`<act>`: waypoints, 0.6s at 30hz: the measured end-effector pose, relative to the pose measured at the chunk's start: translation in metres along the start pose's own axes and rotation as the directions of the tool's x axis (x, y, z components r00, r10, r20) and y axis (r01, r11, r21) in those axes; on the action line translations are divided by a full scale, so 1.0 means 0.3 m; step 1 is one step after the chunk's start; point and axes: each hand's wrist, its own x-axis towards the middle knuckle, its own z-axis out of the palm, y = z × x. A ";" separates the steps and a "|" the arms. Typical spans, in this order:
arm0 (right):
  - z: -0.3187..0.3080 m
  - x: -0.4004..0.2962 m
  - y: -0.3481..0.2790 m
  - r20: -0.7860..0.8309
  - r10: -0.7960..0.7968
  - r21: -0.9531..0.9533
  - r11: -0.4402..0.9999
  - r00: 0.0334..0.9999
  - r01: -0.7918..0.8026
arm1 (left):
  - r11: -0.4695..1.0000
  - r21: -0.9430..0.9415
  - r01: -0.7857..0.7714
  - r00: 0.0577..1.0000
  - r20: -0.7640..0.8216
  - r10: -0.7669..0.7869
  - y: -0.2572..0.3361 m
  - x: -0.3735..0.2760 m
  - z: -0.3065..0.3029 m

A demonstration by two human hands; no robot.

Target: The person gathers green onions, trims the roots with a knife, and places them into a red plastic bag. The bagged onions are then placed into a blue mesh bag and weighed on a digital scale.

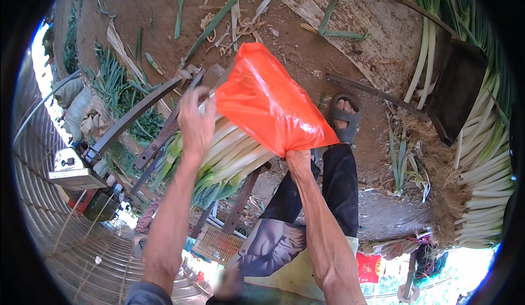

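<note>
A bright red plastic bag [266, 100] covers one end of a thick bundle of long green onions [233, 149]. Roots show faintly through its film. The white stalks lie across a metal-framed stand [158, 149], with the green leaves towards my lower left. My left hand [197, 118], slightly blurred, is beside the bag's left edge above the stalks; its fingers are loosely curled and appear to hold nothing. At the bag's lower corner, creases run together at my right hand [298, 157], which grips the film. Its fingers are hidden under the plastic.
Many more green onions [484, 198] are heaped at the right, beside a dark panel [457, 92] on metal bars. Loose leaves and dry husks [246, 26] litter the dirt floor. A white scale [76, 167] stands at the left. Below the stand is a woven crate [217, 243].
</note>
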 end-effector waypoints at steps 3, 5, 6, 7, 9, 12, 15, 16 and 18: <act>0.010 0.002 -0.032 -0.033 -0.008 -0.049 0.999 0.999 0.006 | 0.929 -0.172 0.327 0.930 0.230 -0.285 0.216 -0.191 -0.066; -0.001 0.014 -0.046 0.037 0.033 -0.170 0.985 0.999 -0.026 | 0.707 -0.346 0.616 0.764 0.483 -0.429 0.255 -0.266 -0.013; -0.006 0.018 -0.061 0.059 0.064 -0.189 0.981 0.996 -0.052 | 0.596 -0.388 0.703 0.688 0.583 -0.432 0.266 -0.286 0.023; -0.009 0.020 -0.074 0.082 0.097 -0.208 0.975 0.992 -0.078 | 0.471 -0.410 0.781 0.607 0.677 -0.416 0.265 -0.302 0.045; -0.002 0.012 -0.077 0.083 0.121 0.014 0.992 0.989 -0.123 | 0.485 -0.448 0.751 0.659 0.554 -0.509 0.251 -0.292 0.088; 0.023 0.012 0.023 0.030 0.020 0.553 0.833 0.999 -0.033 | 0.603 -0.288 0.744 0.659 0.463 -0.592 0.225 -0.319 0.118; 0.024 -0.028 0.022 0.037 -0.016 -0.032 0.999 0.999 0.017 | 0.797 -0.084 0.597 0.766 0.355 -0.536 0.091 -0.386 0.119; 0.024 -0.057 -0.047 0.095 0.083 -0.387 0.921 0.992 -0.040 | 0.836 -0.051 0.546 0.796 0.342 -0.499 0.051 -0.410 0.105; 0.027 -0.127 -0.085 0.135 0.094 -0.653 0.757 0.986 0.017 | 0.882 -0.033 0.471 0.831 0.352 -0.431 0.058 -0.429 0.058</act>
